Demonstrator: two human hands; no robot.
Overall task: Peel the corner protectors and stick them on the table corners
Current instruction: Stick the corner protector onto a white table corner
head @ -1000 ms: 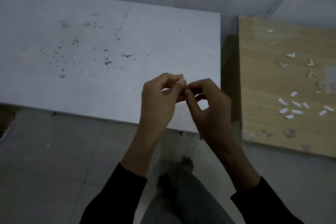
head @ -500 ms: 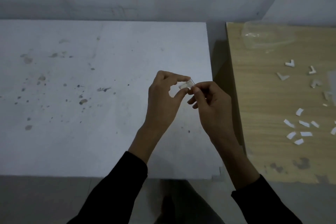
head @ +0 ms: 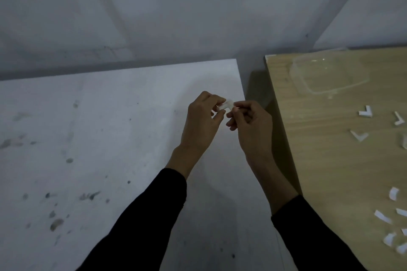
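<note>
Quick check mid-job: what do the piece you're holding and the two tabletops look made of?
The corner protector looks cloudy-clear and whitish, probably soft plastic or silicone. The left table is matte white with dark stains, perhaps painted board or laminate. The right table shows pale wood grain with low sheen, likely laminate.

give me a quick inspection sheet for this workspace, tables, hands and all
surface: white table, dark stains; wooden table to its right, gap between
job's things: corner protector held over the white table; spare L-shaped protectors lying on the wooden table
clutter: white paper strips and a clear plastic tray on the wooden table
grippers: left hand and right hand both pinch the corner protector
cables: nothing seen
surroundings: grey walls behind both tables
</note>
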